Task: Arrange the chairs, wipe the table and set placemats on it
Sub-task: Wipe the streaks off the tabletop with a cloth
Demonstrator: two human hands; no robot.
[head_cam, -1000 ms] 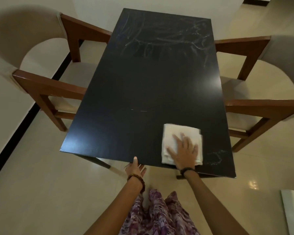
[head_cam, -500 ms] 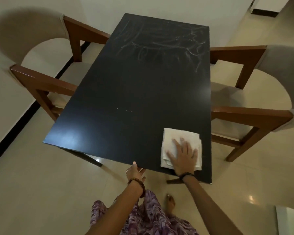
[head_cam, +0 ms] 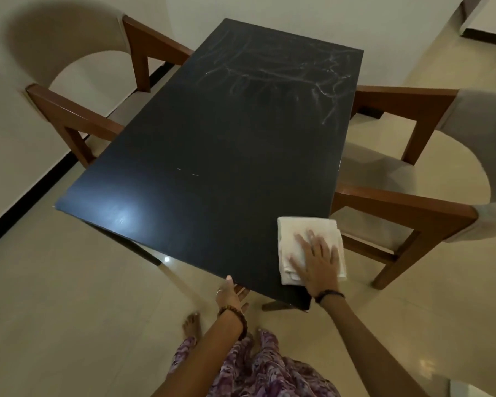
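White cloth (head_cam: 307, 242) lies flat under my right hand (head_cam: 317, 263), fingers spread and pressing it onto the near right corner of the black table (head_cam: 212, 156). My left hand (head_cam: 231, 292) grips the near edge, thumb on top. Since a second ago the cloth has slid right, clearing the chalky smear there; streaks remain at the far end. Both chairs (head_cam: 413, 213) sit tucked in; no placemats yet.
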